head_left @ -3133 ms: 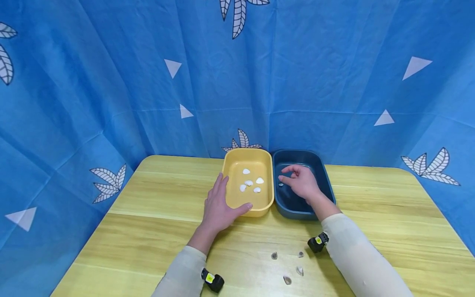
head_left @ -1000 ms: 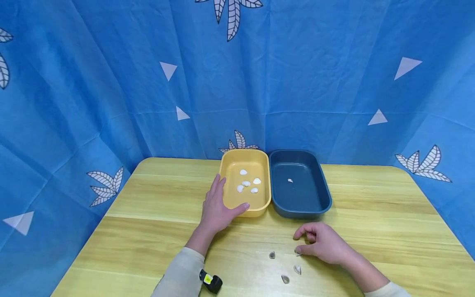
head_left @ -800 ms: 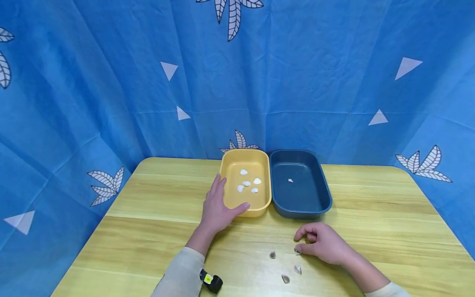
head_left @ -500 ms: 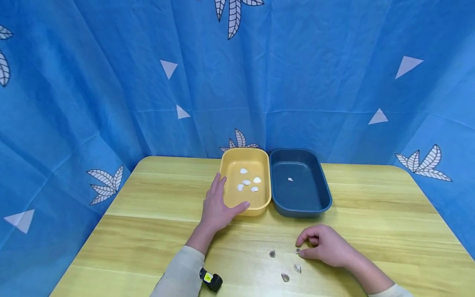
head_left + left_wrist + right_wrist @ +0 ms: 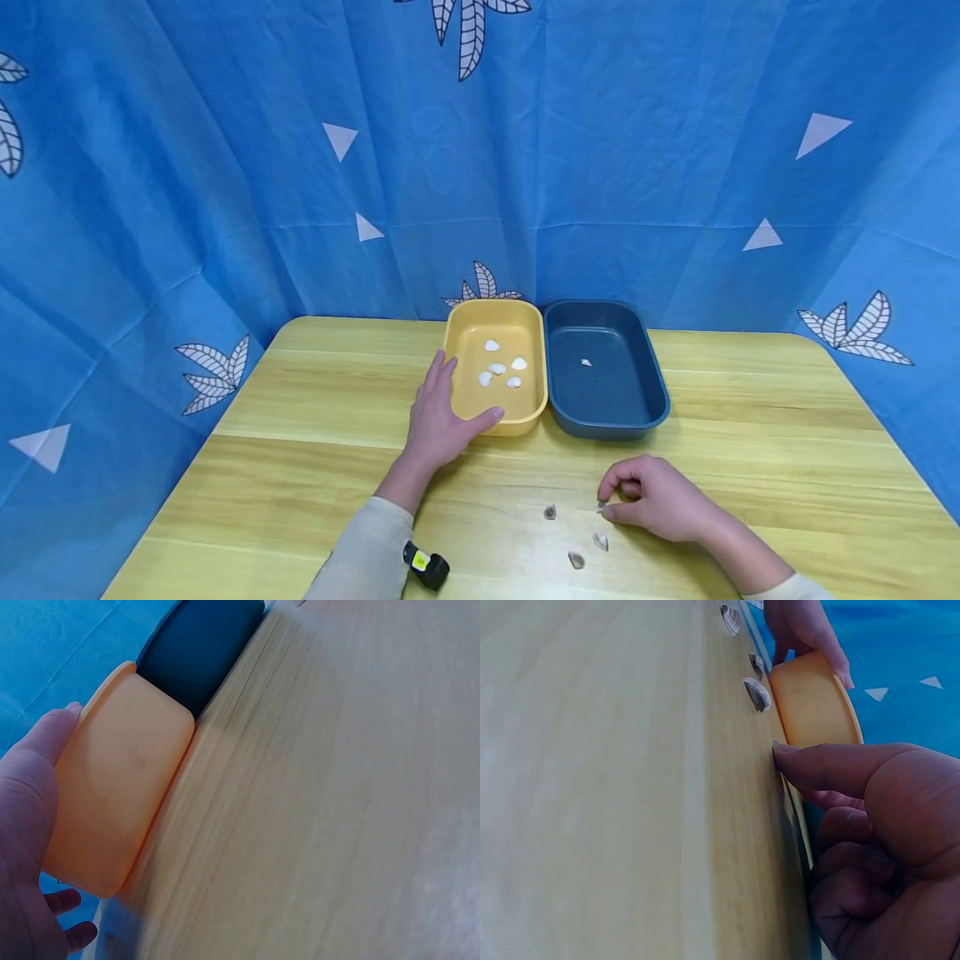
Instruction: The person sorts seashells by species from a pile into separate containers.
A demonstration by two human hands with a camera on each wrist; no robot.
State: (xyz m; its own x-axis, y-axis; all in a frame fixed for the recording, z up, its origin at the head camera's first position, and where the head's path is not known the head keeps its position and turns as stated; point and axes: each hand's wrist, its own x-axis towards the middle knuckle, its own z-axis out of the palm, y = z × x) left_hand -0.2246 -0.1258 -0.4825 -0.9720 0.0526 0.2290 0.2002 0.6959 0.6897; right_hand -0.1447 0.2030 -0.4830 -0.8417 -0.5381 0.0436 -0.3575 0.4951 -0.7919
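Note:
In the head view my left hand (image 5: 438,421) rests spread at the near left corner of the yellow tray (image 5: 534,417). Its thumb touches the front rim and its straight fingers lie along the left side. Several white seashells (image 5: 497,368) lie inside that tray. My right hand (image 5: 663,500) is low over the table, pinching a small grey seashell (image 5: 601,506) between thumb and index finger; the fingertips partly hide it. Three more greyish seashells lie close by: one to the left (image 5: 550,512), one just below (image 5: 601,542), one nearest me (image 5: 576,560).
A dark blue tray (image 5: 660,400) stands against the yellow tray's right side, with one small seashell (image 5: 587,362) in it. Both are near the back edge of the wooden table (image 5: 300,467). A blue patterned curtain (image 5: 637,150) hangs behind.
My right hand has come from over the blue tray back to the table shells, where its thumb and index finger have closed on one. A shell now lies in the blue tray. The left hand stayed.

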